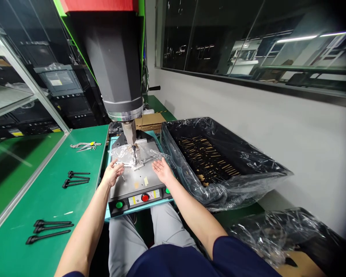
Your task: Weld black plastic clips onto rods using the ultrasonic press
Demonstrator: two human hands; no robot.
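Observation:
My left hand (112, 173) rests palm up on the grey plate (135, 181) of a press machine, fingers apart, touching the edge of a clear plastic bag (127, 156). My right hand (162, 170) lies open at the plate's right side, fingers stretched toward the crinkled plastic; it holds nothing. The bag lies under the machine's metal horn (129, 132), around a small fixture (137, 157).
The machine's front panel carries green buttons (119, 205) and a red one (145, 197). A black crate lined with plastic film (219, 157) stands on the right, holding several parts. Black rod-like parts (76, 179) and metal tools (85, 146) lie on the green bench.

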